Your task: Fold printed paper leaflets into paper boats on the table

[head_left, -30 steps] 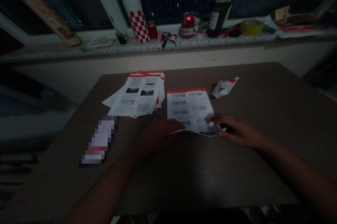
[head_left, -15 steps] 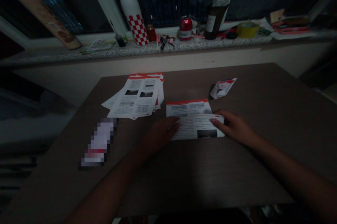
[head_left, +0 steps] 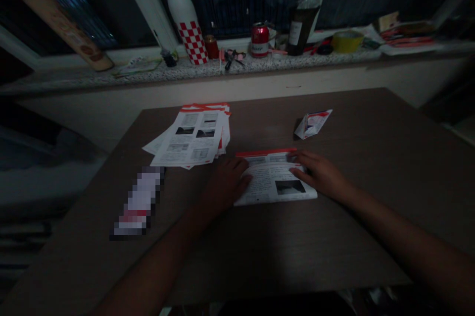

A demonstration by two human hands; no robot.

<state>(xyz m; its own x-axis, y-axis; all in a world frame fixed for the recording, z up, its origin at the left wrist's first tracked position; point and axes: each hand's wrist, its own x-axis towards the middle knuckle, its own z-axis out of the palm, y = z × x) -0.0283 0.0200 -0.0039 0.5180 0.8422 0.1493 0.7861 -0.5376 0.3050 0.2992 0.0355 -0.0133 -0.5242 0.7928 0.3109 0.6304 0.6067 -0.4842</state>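
A printed sheet of paper (head_left: 265,182) with a red top band lies on the table in front of me, its near part bent up and over toward the band. My left hand (head_left: 224,184) grips the sheet's left side, thumb on the turned-over part and fingers near the band. At the right side, my right hand (head_left: 322,173) holds the turned-over edge in the same way, its fingertips close to the red band. Poor light hides how firmly the fingers press.
Left of the sheet lies a fanned stack of printed sheets (head_left: 191,140), with a pixelated phone-shaped object (head_left: 137,202) nearer me. A small folded paper piece (head_left: 314,124) stands behind my right hand. The windowsill (head_left: 148,74) holds a checkered bottle (head_left: 191,33), a red can (head_left: 260,41) and yellow tape (head_left: 347,41).
Both hands have moved away from me, carrying the sheet's upper edge closer to the red band. Less of the print below the band shows now.
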